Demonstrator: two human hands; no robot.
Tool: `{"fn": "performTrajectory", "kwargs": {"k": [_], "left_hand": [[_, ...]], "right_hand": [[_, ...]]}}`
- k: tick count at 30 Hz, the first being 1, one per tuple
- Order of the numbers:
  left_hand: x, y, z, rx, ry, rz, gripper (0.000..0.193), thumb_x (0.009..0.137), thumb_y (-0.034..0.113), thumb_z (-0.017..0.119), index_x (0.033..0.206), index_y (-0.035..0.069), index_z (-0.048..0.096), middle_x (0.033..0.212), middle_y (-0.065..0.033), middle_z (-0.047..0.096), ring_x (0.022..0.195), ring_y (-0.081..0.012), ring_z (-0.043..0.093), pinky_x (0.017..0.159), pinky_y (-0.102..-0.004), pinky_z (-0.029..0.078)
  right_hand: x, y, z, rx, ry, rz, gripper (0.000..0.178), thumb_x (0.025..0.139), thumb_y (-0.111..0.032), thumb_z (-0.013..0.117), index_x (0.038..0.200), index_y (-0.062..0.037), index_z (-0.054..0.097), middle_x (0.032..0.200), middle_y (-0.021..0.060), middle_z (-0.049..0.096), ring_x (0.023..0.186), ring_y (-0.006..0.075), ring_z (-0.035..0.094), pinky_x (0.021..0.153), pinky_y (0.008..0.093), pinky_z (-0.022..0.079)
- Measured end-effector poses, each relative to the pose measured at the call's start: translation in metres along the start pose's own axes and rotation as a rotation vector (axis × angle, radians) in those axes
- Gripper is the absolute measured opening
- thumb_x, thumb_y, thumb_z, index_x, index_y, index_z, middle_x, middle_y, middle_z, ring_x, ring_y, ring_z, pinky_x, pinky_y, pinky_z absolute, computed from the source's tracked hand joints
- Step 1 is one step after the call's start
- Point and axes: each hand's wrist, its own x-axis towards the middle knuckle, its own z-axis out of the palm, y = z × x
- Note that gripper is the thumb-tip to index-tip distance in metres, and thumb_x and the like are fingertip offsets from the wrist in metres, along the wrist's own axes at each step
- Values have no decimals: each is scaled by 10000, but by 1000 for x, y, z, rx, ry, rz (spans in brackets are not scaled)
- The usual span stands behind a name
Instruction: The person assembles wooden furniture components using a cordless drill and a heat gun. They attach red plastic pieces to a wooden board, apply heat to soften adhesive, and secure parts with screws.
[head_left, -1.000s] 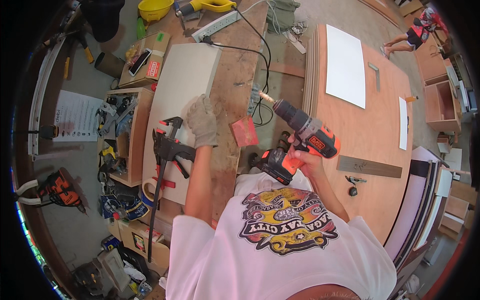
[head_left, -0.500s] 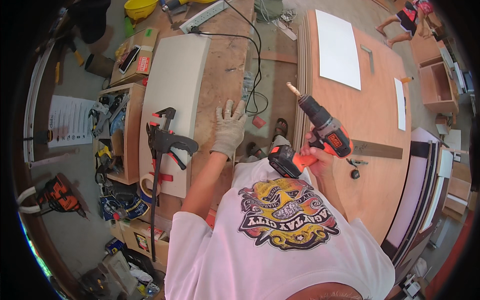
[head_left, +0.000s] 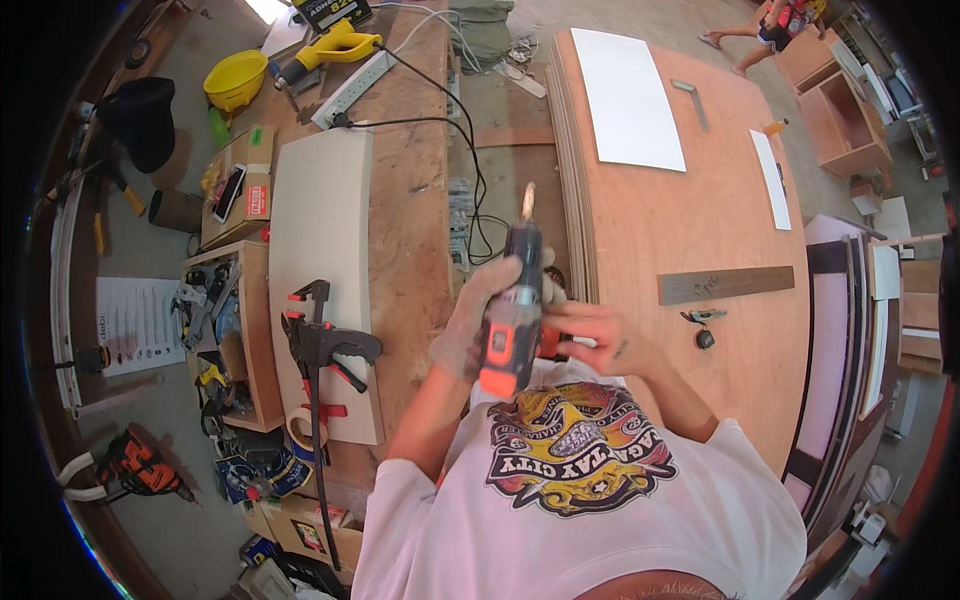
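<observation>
Both hands, the gloved left hand [head_left: 478, 318] and bare right hand [head_left: 590, 335], hold the drill [head_left: 512, 305] right of the white board [head_left: 325, 230], left of which lies a brown box [head_left: 240, 185].

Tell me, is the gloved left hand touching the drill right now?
Touching. The head view shows the gloved left hand wrapped around the body of the black and orange drill, its fingers curling over the casing with no gap.

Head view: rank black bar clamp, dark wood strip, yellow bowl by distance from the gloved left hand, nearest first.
From the left hand, which grips the drill:
1. Black bar clamp, just to its left, on the pale board.
2. Dark wood strip, to the right, on the plywood sheet.
3. Yellow bowl, far upper left, on the floor.
</observation>
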Motion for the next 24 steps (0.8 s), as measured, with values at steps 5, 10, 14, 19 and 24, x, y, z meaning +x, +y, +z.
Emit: {"fn": "performTrajectory", "kwargs": {"k": [5, 10, 14, 19, 24], "left_hand": [[-44, -3, 6, 205, -96, -56, 630, 803, 390, 726, 1234, -43, 575, 912, -90, 661, 823, -165, 658, 749, -291, 541], [-69, -3, 5, 460, -81, 24, 329, 808, 282, 667, 998, 20, 614, 825, 26, 548, 718, -58, 500, 624, -247, 411], [-82, -19, -5, 353, -125, 240, 311, 830, 282, 698, 977, 12, 646, 787, -18, 636, 696, -72, 583, 607, -253, 474], [-117, -39, 5, 279, 25, 404, 282, 815, 242, 703, 949, 3, 635, 769, -30, 615, 697, -115, 597, 608, -280, 486], [-118, -59, 20, 96, 149, 644, 286, 805, 241, 713, 952, 14, 618, 756, -29, 605, 660, -110, 583, 573, -270, 467]], "right_hand": [[35, -24, -57, 481, 233, 281, 357, 998, -133, 599, 1322, 16, 596, 1012, 75, 655, 878, 148, 635, 771, 302, 539], [82, -33, -17, 399, 121, 107, 252, 1015, -126, 562, 1186, 38, 648, 933, 63, 591, 835, 130, 601, 747, 283, 502], [98, -17, -17, 547, 55, 76, 176, 994, -101, 595, 1091, 36, 649, 940, 87, 599, 843, 178, 603, 761, 300, 488], [132, -22, 2, 705, -216, 26, 204, 965, -152, 679, 1080, 14, 651, 950, 87, 609, 831, 196, 581, 760, 331, 485], [187, -31, 10, 739, -532, 77, 188, 965, -162, 683, 1059, -8, 634, 969, 88, 591, 825, 198, 569, 760, 330, 477]]}}
